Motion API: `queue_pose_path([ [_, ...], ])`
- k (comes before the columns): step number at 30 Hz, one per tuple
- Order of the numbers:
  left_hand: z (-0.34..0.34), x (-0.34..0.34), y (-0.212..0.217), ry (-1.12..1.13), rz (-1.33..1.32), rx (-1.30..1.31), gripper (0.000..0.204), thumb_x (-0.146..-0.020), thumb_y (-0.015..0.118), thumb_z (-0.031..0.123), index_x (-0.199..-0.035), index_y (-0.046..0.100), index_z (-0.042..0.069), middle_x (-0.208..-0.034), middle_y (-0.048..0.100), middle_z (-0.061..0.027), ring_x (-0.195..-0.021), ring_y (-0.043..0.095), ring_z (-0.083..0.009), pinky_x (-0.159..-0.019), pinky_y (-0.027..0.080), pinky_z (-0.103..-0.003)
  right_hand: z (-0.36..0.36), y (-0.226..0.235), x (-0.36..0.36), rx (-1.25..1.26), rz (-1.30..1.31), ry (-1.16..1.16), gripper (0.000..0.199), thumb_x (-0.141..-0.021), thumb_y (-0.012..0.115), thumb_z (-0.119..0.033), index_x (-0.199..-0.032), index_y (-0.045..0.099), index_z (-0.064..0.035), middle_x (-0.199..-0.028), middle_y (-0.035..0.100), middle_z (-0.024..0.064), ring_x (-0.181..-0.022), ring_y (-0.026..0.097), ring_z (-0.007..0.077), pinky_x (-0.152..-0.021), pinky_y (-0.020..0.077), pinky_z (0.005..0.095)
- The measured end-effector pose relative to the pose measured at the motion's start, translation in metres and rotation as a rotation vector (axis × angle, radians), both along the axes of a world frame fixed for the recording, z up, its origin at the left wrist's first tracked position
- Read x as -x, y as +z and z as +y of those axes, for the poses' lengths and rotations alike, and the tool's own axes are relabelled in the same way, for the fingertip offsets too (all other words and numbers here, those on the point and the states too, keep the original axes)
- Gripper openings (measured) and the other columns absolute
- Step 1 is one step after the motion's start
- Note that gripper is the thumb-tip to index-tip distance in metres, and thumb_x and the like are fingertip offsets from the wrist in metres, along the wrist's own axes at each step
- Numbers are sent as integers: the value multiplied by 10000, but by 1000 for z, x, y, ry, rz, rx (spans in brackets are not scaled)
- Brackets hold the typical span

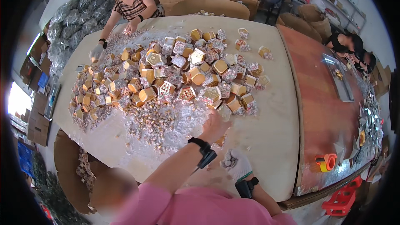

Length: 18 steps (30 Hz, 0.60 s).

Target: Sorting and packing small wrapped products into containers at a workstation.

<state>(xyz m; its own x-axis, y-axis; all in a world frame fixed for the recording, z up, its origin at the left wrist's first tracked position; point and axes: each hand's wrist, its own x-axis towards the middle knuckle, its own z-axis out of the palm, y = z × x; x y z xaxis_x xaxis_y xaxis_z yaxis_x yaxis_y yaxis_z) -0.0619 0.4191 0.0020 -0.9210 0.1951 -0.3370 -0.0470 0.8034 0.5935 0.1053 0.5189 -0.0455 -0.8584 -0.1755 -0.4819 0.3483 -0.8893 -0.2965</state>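
Observation:
My bare left hand reaches over the table to the near right edge of a large heap of small house-shaped ornaments. Its fingers look apart, with the fingertips close to a gold-and-white house; whether they touch it is hard to see. Partly under that hand lies a small gold piece. My right hand, in a white knitted glove, is curled closed near the table's front edge. What it holds, if anything, is hidden. The houses have gold sides and white, pink-speckled roofs.
Loose small gold and pink bits and white powder cover the tabletop. A masked person works at the far left corner. On the red-brown table at right lie an orange tape dispenser and a metal tray.

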Motion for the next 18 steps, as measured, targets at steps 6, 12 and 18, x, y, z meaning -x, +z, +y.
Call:
queue_pose_path([
  [6, 20, 20, -4, 110, -112, 53, 965, -681, 703, 533, -1272, 325, -129, -1125, 586, -247, -1053, 597, -358, -883, 466, -415, 9, 15, 2, -61, -70, -11, 202, -899, 517, -211, -773, 515, -53, -662, 506, 68, -612, 502, 204, -745, 470, 407],
  [12, -29, 21, -10, -32, -98, -70, 676, -716, 699, 470, -1099, 520, -57, -940, 647, -211, -937, 627, -334, -805, 483, -401, 14, 28, 7, 25, -140, 30, 198, -876, 541, -212, -762, 524, -52, -666, 531, 76, -595, 512, 199, -695, 481, 398],
  [18, -91, -38, -1, -247, 116, -118, 468, -742, 678, 258, -1111, 489, 40, -964, 612, -171, -890, 618, -334, -746, 490, -418, 30, 5, 30, -624, 136, 227, 199, -862, 602, -243, -818, 562, -53, -679, 549, 41, -550, 503, 112, -524, 431, 265],
])
